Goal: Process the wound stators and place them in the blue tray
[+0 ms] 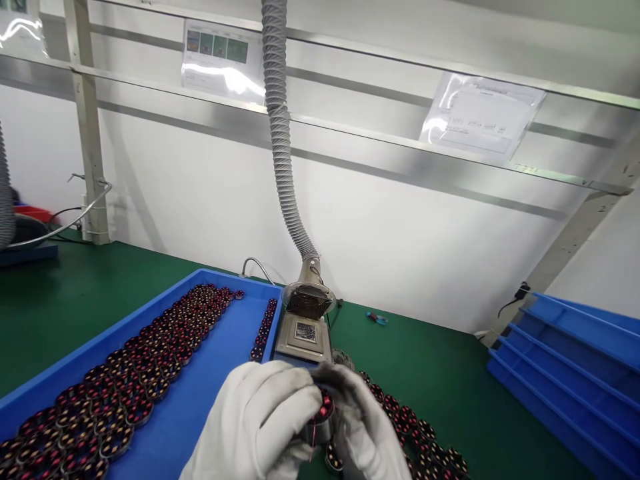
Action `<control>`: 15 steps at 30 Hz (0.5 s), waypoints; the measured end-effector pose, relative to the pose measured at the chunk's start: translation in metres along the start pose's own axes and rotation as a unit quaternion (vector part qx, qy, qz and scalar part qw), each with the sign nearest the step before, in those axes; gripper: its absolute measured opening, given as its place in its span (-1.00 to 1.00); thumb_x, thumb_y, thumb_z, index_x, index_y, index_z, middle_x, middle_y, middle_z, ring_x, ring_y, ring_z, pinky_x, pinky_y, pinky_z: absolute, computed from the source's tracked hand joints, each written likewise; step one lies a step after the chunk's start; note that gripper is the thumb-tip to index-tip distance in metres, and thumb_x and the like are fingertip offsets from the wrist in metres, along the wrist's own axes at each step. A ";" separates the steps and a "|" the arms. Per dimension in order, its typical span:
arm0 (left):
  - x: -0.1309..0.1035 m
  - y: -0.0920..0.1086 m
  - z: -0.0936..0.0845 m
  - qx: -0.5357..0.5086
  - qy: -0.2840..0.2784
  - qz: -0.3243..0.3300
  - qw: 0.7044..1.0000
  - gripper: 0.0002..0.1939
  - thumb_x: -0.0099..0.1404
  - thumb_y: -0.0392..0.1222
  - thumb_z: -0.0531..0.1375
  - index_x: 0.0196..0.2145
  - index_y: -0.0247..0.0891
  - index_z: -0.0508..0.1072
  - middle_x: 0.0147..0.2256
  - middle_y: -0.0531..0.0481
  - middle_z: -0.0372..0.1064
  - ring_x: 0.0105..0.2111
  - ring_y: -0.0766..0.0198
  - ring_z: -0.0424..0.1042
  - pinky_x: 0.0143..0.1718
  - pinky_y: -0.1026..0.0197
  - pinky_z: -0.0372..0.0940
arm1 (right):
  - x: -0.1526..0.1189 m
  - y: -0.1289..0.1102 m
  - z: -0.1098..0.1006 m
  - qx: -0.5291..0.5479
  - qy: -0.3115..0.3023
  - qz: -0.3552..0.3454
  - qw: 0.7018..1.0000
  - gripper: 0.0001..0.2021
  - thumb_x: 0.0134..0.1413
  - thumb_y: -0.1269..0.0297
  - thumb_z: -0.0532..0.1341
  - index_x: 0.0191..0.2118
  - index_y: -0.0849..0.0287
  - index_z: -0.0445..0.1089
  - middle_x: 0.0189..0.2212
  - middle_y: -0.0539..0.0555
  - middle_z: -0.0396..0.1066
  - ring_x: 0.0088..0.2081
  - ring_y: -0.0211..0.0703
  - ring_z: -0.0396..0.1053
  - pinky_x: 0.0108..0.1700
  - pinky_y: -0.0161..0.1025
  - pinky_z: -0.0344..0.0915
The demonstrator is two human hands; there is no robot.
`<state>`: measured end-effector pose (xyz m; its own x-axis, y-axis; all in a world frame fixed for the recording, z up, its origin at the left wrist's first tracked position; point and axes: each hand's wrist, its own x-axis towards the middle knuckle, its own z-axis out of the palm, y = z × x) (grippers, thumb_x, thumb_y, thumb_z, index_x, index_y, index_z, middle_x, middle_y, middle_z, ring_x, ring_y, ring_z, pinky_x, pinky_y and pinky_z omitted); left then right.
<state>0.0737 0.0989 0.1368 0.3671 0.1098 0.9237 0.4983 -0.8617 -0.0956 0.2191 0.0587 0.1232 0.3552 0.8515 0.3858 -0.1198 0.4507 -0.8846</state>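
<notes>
Both hands wear white gloves and meet at the bottom centre of the head view. My left hand (257, 420) is closed on the left side of a small ring-shaped motor stator (320, 427) with red copper windings. A thin red wire end hangs down its front. My right hand (367, 423), dark-soiled at the fingers and slightly blurred, curls around the stator's right side and top; its fingertips are partly hidden. Just beyond the hands stands a solder pot (305, 333) with a square silvery surface. More stators (425, 440) lie on the green table at the right, partly behind my right hand.
A blue tray (200, 393) on the left holds packed rows of stators (145, 367) and a narrow row at its right side. A fume hood (309, 300) on a grey flexible duct (281, 140) hangs over the pot. Blue-handled cutters (377, 319) and stacked blue trays (570, 373) are on the right.
</notes>
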 end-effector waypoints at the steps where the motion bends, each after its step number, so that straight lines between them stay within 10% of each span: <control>1: -0.001 -0.001 0.000 -0.006 -0.002 -0.002 1.000 -0.72 0.44 -0.12 -0.11 -0.16 -0.28 0.33 -0.22 -0.02 0.46 -0.17 0.34 0.39 -0.18 0.25 0.28 | 0.000 0.001 0.001 0.041 -0.054 0.048 0.997 -0.67 -0.06 0.03 0.31 -0.22 0.12 0.47 -0.30 0.14 0.45 -0.25 -0.01 0.42 -0.15 -0.06 0.37; 7: -0.007 -0.007 0.006 -0.064 -0.020 -0.046 0.997 -0.72 0.42 -0.08 -0.07 -0.09 -0.26 0.31 -0.17 0.00 0.44 -0.13 0.37 0.37 -0.14 0.29 0.28 | 0.001 0.009 0.008 0.107 -0.094 0.081 0.986 -0.48 -0.11 -0.16 0.28 -0.15 0.18 0.44 -0.15 0.18 0.42 -0.12 -0.01 0.40 -0.02 0.01 0.32; 15: 0.000 -0.004 0.002 -0.107 -0.052 -0.029 0.993 -0.74 0.43 -0.10 -0.10 -0.14 -0.26 0.30 -0.24 -0.02 0.45 -0.22 0.36 0.41 -0.23 0.29 0.33 | 0.006 0.018 -0.003 0.112 -0.062 0.035 0.991 -0.82 -0.20 0.14 0.41 -0.50 0.13 0.51 -0.36 0.10 0.47 -0.31 -0.10 0.44 -0.25 -0.25 0.40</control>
<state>0.0727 0.1035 0.1367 0.4272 0.2032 0.8810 0.3472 -0.9366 0.0476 0.2215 0.0713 0.1090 0.2231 0.9027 0.3680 -0.3479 0.4264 -0.8350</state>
